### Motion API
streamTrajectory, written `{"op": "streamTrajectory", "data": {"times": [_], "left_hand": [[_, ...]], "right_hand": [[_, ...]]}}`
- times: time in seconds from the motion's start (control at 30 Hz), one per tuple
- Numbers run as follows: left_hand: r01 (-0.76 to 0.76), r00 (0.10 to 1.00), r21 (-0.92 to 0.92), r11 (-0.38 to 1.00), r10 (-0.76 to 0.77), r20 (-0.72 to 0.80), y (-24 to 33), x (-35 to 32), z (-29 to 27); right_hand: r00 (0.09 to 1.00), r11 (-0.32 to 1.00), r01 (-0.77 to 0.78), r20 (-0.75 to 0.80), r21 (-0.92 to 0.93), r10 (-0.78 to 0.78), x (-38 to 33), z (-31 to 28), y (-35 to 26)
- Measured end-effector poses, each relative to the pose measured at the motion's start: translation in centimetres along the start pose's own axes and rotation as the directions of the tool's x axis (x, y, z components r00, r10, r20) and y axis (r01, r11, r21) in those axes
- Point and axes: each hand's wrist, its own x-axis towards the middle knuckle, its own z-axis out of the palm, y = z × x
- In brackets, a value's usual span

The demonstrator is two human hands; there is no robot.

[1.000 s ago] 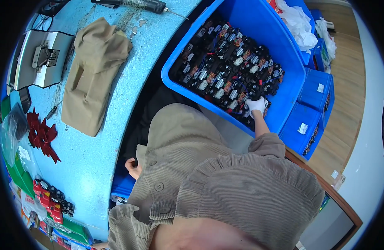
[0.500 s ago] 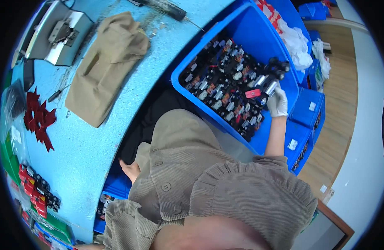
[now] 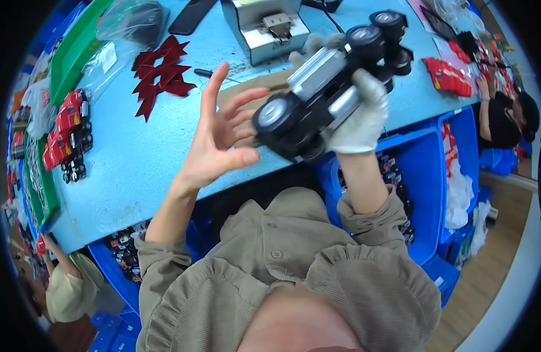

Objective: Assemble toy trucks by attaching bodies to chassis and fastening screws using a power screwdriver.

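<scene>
A black toy truck chassis [image 3: 317, 111] with large wheels and silver side parts is held tilted above the table's near part. My right hand [image 3: 364, 114], in a white glove, grips it around the middle. My bare left hand [image 3: 220, 132] is beside the chassis's left wheel, fingers spread and thumb out, holding nothing. Beneath the chassis a folded tan cloth [image 3: 229, 94] is partly hidden. Just beyond stands a silver metal fixture [image 3: 264, 35] with a small clamp-like part. A thin tool with a dark handle [image 3: 203, 73] lies left of the cloth.
Dark red pointed pieces [image 3: 162, 76] and red toy truck bodies [image 3: 65, 132] lie on the blue table [image 3: 124, 182]. A green tray [image 3: 77, 47] is at the left. Below the right edge is a blue bin [image 3: 426, 188] of chassis. Co-workers sit at far right [image 3: 508, 117] and lower left [image 3: 71, 287].
My gloved right hand has brought the chassis up from the blue bin to over the table. My left hand has risen from beside my lap to near it. The view has turned toward the table.
</scene>
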Motion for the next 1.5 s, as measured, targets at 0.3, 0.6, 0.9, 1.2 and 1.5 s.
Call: {"op": "streamTrajectory", "data": {"times": [0.3, 0.6, 0.9, 1.2, 1.5], "left_hand": [[0.267, 0.964, 0.225, 0.937, -0.265, -0.04, -8.2, -0.6, 2.7], [-0.194, 0.978, 0.665, 0.721, 0.199, 0.07, 0.3, 4.0, 0.3], [-0.176, 0.893, 0.691, 0.701, -0.182, 0.412, -1.0, 2.7, 1.3], [-0.27, 0.961, 0.937, 0.222, -0.007, 0.278, -5.1, 5.9, 0.0], [-0.073, 0.997, 0.991, 0.109, -0.026, 0.076, -3.6, 5.7, -2.7]], "right_hand": [[0.992, 0.887, -0.097, -0.112, -0.451, 0.051, -4.3, -13.3, 2.7], [0.986, 0.988, 0.003, -0.162, -0.153, -0.028, -4.2, -9.8, -0.6], [0.96, 0.467, 0.145, 0.239, -0.872, 0.148, -3.1, -17.0, -5.1], [0.913, -0.13, 0.372, 0.337, -0.919, 0.229, -0.3, -12.8, -10.5], [0.8, -0.755, -0.327, 0.258, -0.568, -0.541, 14.4, -28.0, -35.4]]}}
